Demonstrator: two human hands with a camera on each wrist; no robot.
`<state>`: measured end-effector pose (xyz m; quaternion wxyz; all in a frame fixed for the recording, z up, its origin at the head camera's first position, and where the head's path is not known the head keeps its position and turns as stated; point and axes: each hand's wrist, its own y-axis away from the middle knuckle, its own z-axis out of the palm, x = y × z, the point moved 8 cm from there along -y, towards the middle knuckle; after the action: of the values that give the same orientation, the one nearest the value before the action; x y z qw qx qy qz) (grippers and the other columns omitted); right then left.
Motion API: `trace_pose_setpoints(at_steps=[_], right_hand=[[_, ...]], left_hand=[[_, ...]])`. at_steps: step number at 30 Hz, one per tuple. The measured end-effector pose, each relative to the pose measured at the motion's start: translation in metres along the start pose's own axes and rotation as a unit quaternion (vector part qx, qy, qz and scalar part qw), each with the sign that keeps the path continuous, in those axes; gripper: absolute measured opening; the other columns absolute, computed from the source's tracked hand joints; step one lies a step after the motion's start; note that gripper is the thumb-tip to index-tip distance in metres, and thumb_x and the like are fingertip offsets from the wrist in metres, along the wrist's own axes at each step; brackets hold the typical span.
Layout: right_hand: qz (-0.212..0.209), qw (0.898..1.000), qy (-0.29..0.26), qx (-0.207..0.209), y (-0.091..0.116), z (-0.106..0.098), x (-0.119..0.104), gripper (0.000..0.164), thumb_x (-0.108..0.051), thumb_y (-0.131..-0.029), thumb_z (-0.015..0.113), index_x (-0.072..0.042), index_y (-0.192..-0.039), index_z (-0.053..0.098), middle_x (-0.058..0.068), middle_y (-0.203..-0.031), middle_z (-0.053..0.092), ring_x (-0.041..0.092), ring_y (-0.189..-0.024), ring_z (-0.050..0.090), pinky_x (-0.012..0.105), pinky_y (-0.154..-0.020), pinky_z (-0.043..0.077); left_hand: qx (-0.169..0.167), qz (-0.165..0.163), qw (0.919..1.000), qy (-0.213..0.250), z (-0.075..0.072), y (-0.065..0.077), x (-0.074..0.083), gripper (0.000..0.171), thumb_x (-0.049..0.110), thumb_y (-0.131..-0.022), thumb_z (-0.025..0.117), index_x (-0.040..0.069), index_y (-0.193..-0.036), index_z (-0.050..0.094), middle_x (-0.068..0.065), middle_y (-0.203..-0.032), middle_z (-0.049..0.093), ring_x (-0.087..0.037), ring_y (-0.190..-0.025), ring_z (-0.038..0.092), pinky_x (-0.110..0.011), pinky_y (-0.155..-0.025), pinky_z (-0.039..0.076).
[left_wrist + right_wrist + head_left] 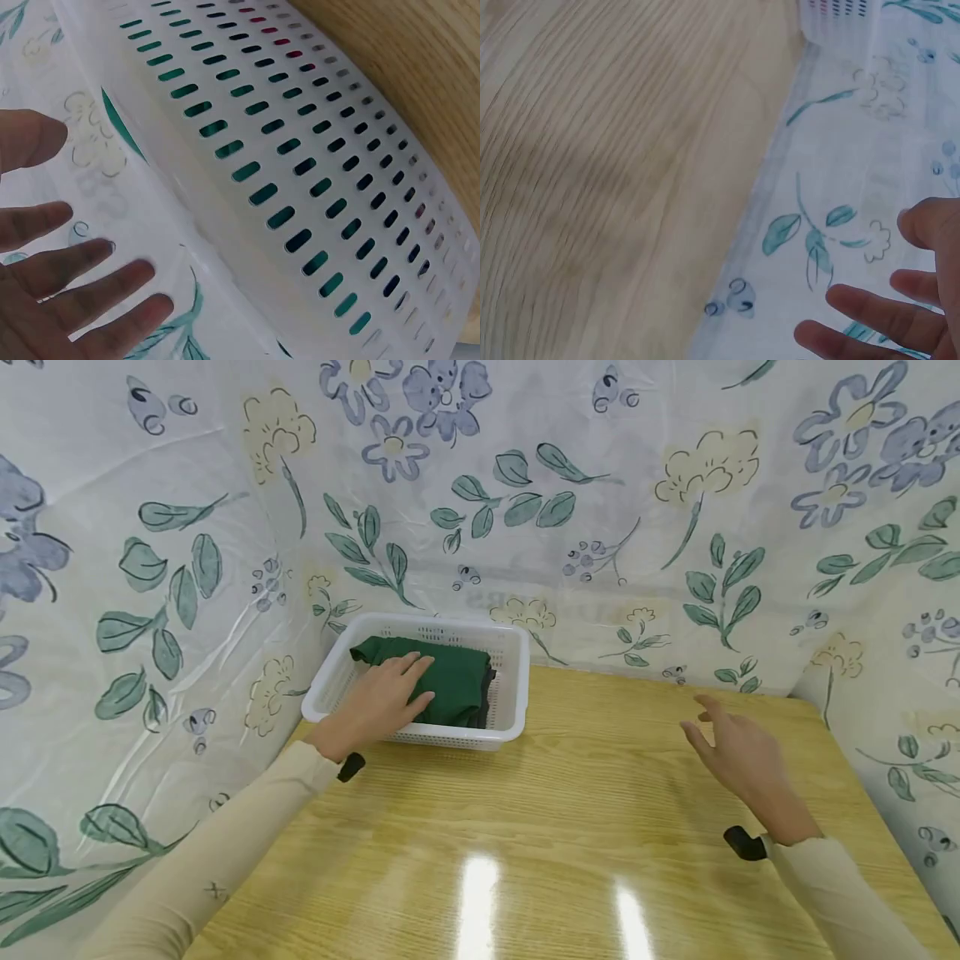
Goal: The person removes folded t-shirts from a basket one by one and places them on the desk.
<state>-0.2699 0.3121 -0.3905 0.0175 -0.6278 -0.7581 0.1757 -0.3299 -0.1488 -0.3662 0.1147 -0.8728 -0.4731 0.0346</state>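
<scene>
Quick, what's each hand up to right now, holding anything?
Left hand: open, over the folded green cloth in the white perforated plastic basket, gripping nothing.
Right hand: open, empty, over the yellowish wood-grain table.

Basket (274, 171), white, slotted, running from eleven to four o'clock. Cloth (346, 305), green, seen through the slots. Left hand (34, 300), fingers (109, 291) spread, at eight. Desk (420, 75), wood-grained, at two. Sheet (165, 240), floral, at nine.
</scene>
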Motion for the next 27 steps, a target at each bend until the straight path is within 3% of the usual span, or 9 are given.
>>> trace_pose_setpoints(at_steps=[3,8,16,22,27], right_hand=[[-0.008,1.000,-0.014,0.004,-0.005,0.004,-0.008,0.051,-0.035,-0.106,0.058,0.001,-0.142,0.052,0.022,-0.112,0.073,0.032,-0.073,0.070,0.033,-0.043,0.044],[-0.016,0.999,-0.033,0.010,-0.015,0.012,-0.025,0.046,-0.033,-0.106,0.059,0.001,-0.138,0.058,0.020,-0.106,0.075,0.027,-0.071,0.071,0.030,-0.042,0.042],[-0.014,0.997,-0.071,0.009,-0.030,0.021,-0.056,0.043,-0.034,-0.106,0.060,0.000,-0.133,0.063,0.017,-0.103,0.076,0.024,-0.073,0.071,0.036,-0.052,0.051],[-0.018,0.996,-0.092,0.009,-0.044,0.025,-0.083,0.040,-0.034,-0.106,0.060,-0.003,-0.131,0.065,0.015,-0.103,0.076,0.023,-0.074,0.071,0.037,-0.053,0.051],[-0.045,0.994,-0.103,0.014,-0.059,0.028,-0.116,0.039,-0.035,-0.105,0.061,-0.004,-0.129,0.067,0.012,-0.102,0.076,0.022,-0.075,0.071,0.038,-0.057,0.054]], left_hand=[[0.016,0.001,0.9997,0.021,-0.002,0.000,-0.004,0.047,0.026,-0.104,0.064,-0.005,-0.138,0.058,-0.025,-0.131,0.063,-0.041,-0.116,0.063,-0.053,-0.093,0.054],[0.002,-0.026,0.9974,0.067,0.003,-0.001,-0.019,0.035,0.022,-0.103,0.065,-0.004,-0.126,0.066,-0.022,-0.120,0.068,-0.037,-0.108,0.066,-0.050,-0.087,0.056],[-0.017,-0.069,0.9805,0.183,0.004,0.000,-0.045,0.029,0.016,-0.104,0.062,-0.006,-0.121,0.068,-0.020,-0.108,0.072,-0.030,-0.087,0.070,-0.049,-0.080,0.056],[-0.054,-0.107,0.9685,0.218,0.007,0.000,-0.063,0.028,0.019,-0.106,0.060,-0.004,-0.119,0.068,-0.022,-0.115,0.069,-0.033,-0.096,0.067,-0.050,-0.083,0.054],[-0.087,-0.117,0.9624,0.230,0.011,-0.001,-0.071,0.030,0.022,-0.106,0.059,-0.003,-0.120,0.067,-0.022,-0.119,0.066,-0.036,-0.104,0.064,-0.051,-0.086,0.052]])
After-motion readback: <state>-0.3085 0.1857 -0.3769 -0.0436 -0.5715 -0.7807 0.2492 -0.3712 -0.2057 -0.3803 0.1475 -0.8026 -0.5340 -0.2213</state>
